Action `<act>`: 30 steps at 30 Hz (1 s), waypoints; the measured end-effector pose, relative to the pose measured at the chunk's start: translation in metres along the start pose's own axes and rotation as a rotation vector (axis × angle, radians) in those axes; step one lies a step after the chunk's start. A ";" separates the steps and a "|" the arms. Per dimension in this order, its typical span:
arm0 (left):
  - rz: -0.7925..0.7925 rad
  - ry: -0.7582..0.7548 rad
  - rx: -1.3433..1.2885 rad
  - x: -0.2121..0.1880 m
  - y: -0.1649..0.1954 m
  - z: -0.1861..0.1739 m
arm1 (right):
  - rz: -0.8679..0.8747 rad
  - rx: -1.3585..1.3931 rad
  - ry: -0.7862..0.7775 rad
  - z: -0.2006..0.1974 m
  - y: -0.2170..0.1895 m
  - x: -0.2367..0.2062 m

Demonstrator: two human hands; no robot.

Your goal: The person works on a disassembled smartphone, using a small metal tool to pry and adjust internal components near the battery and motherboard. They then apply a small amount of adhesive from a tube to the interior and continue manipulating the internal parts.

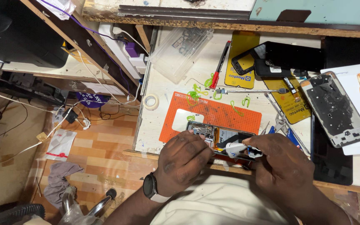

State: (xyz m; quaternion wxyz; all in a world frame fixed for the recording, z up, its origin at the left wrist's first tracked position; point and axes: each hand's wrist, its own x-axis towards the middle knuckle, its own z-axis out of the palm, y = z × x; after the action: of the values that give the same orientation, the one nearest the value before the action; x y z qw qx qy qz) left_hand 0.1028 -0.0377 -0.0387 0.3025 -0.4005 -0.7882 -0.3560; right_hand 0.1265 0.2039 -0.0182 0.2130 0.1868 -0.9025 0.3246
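Opened phone (pixel 217 137) lies at the orange mat's (pixel 213 112) near edge, close to you; your left hand (pixel 184 160) grips its end to steady it while your right hand (pixel 282 164) pinches what looks like a white tube (pixel 235 148) over it.

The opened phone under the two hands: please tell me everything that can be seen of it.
The opened phone lies flat, back cover off, at the near edge of the orange work mat. Its dark frame holds a circuit board with small metal parts on the left and an orange-yellow part, probably the battery, in the middle. The left hand covers its near left corner and steadies it. The right hand presses a small white piece onto its near right side. The far right end is hidden.
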 end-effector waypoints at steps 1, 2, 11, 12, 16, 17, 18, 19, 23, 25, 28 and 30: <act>0.003 -0.001 0.000 0.000 0.000 0.000 | 0.006 0.012 -0.001 0.000 0.000 0.000; 0.004 -0.006 0.000 0.000 0.000 -0.001 | -0.004 0.011 0.001 0.000 0.000 0.000; -0.005 -0.010 0.000 0.000 0.000 0.000 | 0.020 0.000 0.021 0.001 -0.003 0.000; -0.003 -0.012 0.000 0.000 0.000 0.000 | 0.038 0.006 0.018 0.001 -0.003 0.000; -0.007 -0.013 -0.015 0.000 0.000 -0.002 | 0.032 -0.013 0.010 0.000 -0.004 0.000; -0.005 -0.008 -0.006 0.000 0.000 -0.002 | 0.020 -0.002 0.019 0.000 -0.003 0.000; -0.002 -0.004 0.002 0.000 0.000 -0.002 | 0.009 0.008 0.028 0.001 -0.003 0.001; 0.002 -0.002 0.008 0.000 0.000 -0.001 | -0.001 0.017 0.039 0.001 -0.003 0.001; 0.007 0.001 0.007 0.001 -0.001 0.000 | -0.003 0.030 0.034 0.003 -0.004 0.003; 0.007 0.004 0.012 0.000 0.000 -0.001 | -0.026 0.029 0.011 0.002 -0.005 0.003; 0.018 0.000 0.015 0.001 -0.001 -0.001 | 0.022 -0.008 0.010 0.005 -0.007 0.004; 0.013 0.007 0.011 0.001 -0.001 -0.001 | 0.032 0.024 0.015 0.004 -0.007 0.003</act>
State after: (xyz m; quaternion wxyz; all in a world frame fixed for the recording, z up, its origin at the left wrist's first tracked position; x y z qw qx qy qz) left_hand 0.1019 -0.0384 -0.0373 0.3098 -0.4028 -0.7865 -0.3510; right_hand 0.1258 0.1958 -0.0158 0.2122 0.1724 -0.8997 0.3403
